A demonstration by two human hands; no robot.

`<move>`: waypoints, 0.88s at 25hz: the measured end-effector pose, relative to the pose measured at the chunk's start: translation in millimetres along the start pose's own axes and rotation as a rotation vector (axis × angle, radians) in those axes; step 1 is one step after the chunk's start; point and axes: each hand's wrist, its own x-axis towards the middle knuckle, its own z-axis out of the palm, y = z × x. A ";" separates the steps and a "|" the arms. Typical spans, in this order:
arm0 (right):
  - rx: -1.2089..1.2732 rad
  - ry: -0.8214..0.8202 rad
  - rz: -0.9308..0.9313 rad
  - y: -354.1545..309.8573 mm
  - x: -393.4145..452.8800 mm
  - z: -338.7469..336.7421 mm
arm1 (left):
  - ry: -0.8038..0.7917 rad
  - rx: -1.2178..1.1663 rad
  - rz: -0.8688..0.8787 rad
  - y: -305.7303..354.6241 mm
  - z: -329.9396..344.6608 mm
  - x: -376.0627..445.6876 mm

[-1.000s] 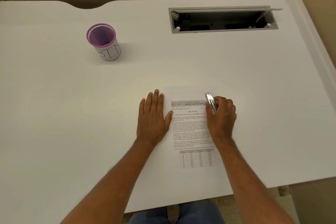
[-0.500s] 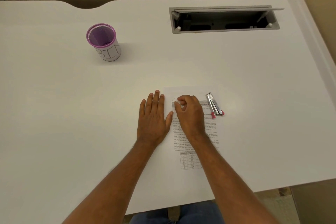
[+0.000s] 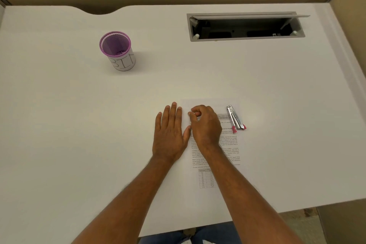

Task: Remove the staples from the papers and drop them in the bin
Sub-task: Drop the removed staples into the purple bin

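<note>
- White desk (image 3: 79,134) fills the frame; open cable tray (image 3: 245,26) upper right.
- Purple bin (image 3: 118,51) stands upper left.
- Printed papers (image 3: 215,156) lie lower centre.
- Staple remover (image 3: 235,118) rests on the papers' right edge.
- Left hand (image 3: 170,132) lies flat beside the papers.

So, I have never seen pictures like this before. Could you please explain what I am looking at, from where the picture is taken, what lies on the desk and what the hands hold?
There is no machine here. A person wears a camera on the head, so the one picture looks down on their own two arms.

The white desk carries a printed paper, a purple cup marked BIN at the far left, and a metal staple remover with pink tips lying on the paper's right side. At the back is an open grey cable hatch.

The left hand lies flat beside the paper's left edge. The right hand pinches at the paper's top left corner; the staple itself is too small to see. Neither hand holds the tool.
</note>
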 end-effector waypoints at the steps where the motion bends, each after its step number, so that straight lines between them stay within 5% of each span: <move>1: 0.000 -0.002 0.009 -0.9 0.4 -0.5 | -0.003 -0.003 -0.001 0.0 -0.4 0.0; 16: -0.066 -0.101 0.149 -13.2 13.0 -7.9 | 0.010 -0.050 -0.001 -2.8 3.8 0.8; 22: -0.090 -0.268 0.170 -24.7 31.4 -19.8 | 0.053 -0.231 -0.021 -11.7 -14.9 6.8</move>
